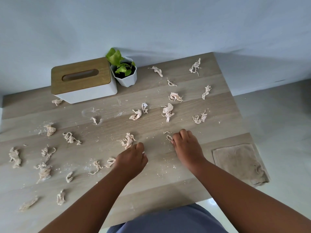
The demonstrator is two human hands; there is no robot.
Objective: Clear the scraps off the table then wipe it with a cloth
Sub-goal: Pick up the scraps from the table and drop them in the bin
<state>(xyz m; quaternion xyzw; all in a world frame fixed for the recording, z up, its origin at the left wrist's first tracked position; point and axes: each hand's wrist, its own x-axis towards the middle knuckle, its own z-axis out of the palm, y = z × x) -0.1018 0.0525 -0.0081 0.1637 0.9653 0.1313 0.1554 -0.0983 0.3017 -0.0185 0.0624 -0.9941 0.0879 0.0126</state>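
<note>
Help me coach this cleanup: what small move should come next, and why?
Probably close the right hand on the small scrap at its fingertips and lift it. Scraps litter the table, and the cloth lies untouched, so wiping seems premature.

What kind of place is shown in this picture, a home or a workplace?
Probably a room in a home, though I cannot be sure: a wooden table stands against a plain wall, with a tissue box and a small potted plant on it.

Place: a room in a home
Tabletop point(168, 165): light wood, set against a plain wall point(151, 22)
Homey things: a tissue box point(84, 81) and a small potted plant point(125, 71)
</note>
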